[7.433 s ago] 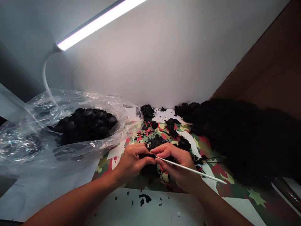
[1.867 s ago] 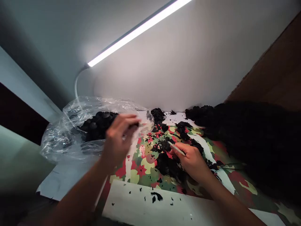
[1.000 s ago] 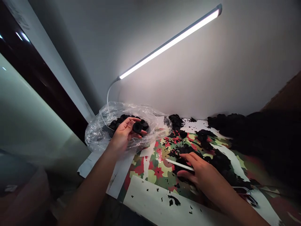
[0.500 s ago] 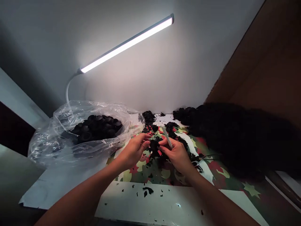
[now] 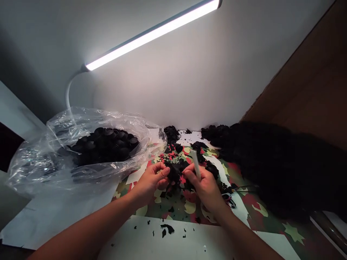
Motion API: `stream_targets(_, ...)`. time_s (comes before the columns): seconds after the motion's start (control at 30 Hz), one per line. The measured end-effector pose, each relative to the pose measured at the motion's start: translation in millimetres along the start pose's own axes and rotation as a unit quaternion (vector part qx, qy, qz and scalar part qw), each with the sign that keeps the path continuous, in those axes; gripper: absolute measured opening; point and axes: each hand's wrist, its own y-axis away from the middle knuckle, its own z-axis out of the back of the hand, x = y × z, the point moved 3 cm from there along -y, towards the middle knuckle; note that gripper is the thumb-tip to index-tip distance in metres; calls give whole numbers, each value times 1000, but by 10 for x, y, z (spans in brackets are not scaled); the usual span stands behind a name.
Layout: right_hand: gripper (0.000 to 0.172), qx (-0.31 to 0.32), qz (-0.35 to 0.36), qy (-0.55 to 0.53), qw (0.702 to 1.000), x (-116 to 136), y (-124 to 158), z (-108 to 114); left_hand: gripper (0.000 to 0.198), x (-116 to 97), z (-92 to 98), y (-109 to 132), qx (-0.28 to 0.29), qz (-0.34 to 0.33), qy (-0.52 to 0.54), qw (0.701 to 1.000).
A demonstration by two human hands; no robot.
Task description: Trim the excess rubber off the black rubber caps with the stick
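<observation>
My left hand (image 5: 151,180) is closed, its thumb and forefinger pinched at the edge of a dark, ragged black piece (image 5: 174,172) that looks like rubber. A slim, pale pen-like tool (image 5: 195,164) rises from the grip of my right hand (image 5: 202,182). The right fingertips are drawn together just right of the black piece; the tool's working end is hidden by them. Black scraps lie under and around both hands, so the piece's outline is hard to separate from them. A pair of scissors (image 5: 230,199) seems to lie beside my right wrist, partly covered.
At left, a clear plastic bag (image 5: 35,159) holds many round black caps (image 5: 105,142). A large black heap (image 5: 284,169) fills the right side. Camouflage-patterned sheeting (image 5: 176,210) and white paper (image 5: 141,245) carry loose scraps. A lit bar lamp (image 5: 154,34) hangs above.
My left hand has gone from loosely extended fingers to a pinch at the black piece. My right hand has shifted slightly down, still with the tool. The whole view has tilted a little.
</observation>
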Motion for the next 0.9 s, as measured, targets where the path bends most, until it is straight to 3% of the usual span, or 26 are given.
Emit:
stream_targets(0.1,39,59,-25,21,998,13,34,-102,47,1,-29,27,-11,-28,-44,999)
stream_targets(0.23,38,61,-1,42,997,75,68,-162,47,-25,-64,60,5,-70,-84,994)
stream_targets(0.33,37,51,4,19,998,79,67,-153,46,-40,-57,64,7,-59,-131,990)
stream_targets(0.43,35,11,22,-9,1000,56,49,-110,45,-38,-55,64,0,-28,-113,993)
stream_targets(0.6,52,-139,86,-45,986,82,43,33,51,-12,-75,62,-43,-28,10,999)
stream_targets(0.67,50,-170,102,-39,979,118,51,66,52,2,-80,59,-52,-28,28,998)
stream_targets(0.9,17,-80,148,-3,986,175,97,-66,43,97,-1,23,-63,-55,17,996)
